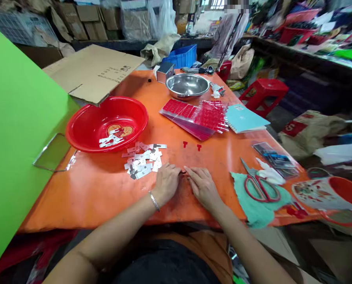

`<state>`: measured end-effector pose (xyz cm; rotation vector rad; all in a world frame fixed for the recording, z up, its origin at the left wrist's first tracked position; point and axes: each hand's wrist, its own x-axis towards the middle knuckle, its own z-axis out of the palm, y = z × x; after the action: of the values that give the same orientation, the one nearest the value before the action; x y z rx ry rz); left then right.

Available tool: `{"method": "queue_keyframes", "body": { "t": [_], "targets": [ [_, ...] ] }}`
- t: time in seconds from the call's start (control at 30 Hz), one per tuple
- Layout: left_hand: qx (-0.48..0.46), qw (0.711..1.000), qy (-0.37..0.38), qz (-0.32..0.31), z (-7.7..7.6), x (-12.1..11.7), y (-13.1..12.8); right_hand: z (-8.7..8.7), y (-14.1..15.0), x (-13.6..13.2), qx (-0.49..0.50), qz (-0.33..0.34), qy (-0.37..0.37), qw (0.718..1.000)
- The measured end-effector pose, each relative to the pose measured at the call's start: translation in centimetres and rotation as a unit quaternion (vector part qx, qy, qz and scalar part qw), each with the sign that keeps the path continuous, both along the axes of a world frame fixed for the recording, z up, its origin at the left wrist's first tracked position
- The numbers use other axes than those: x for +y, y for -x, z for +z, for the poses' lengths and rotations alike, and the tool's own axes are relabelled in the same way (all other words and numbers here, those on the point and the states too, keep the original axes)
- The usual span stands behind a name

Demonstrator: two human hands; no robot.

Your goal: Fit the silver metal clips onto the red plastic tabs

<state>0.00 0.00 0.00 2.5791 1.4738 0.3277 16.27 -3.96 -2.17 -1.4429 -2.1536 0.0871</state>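
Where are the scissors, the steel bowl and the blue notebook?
Scissors [262, 191]: head view, red handles.
Steel bowl [184, 94]: head view, outer wall.
Blue notebook [244, 117]: head view, cover.

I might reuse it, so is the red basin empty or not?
Not empty: the red basin has a small pile of flat, pale pieces lying inside.
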Motion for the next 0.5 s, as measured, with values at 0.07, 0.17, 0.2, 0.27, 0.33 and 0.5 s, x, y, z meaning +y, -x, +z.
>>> {"method": "queue_keyframes", "body": {
  "t": [0.07, 0.17, 0.2, 0.27, 0.33, 0.5],
  "targets": [
    [-0.016, 1.000, 0.009, 0.000, -0.5, 0.0, 0.0, -0.3, -0.1, 0.0, -0.023, -0.001, 0.016, 1.000],
    [-0.033, 0.999, 0.016, -0.002, -1.2, 0.1, 0.0, -0.6, -0.2, 0.0, -0.052, -0.001, 0.029, 0.998],
    [-0.036, 0.999, 0.017, -0.003, -1.3, 0.2, 0.0, -0.6, -0.2, 0.0, -0.059, -0.001, 0.030, 0.998],
    [-0.038, 0.999, 0.017, -0.003, -1.4, 0.3, 0.0, -0.6, -0.1, -0.1, -0.069, 0.000, 0.029, 0.997],
    [-0.041, 0.999, 0.020, -0.001, -1.4, 0.4, 0.1, -0.6, -0.1, -0.1, -0.066, 0.000, 0.032, 0.997],
    [-0.075, 0.996, 0.052, 0.012, -0.9, 0.4, 0.2, -0.2, -0.6, 1.5, 0.092, 0.003, 0.062, 0.994]
  ]
}}
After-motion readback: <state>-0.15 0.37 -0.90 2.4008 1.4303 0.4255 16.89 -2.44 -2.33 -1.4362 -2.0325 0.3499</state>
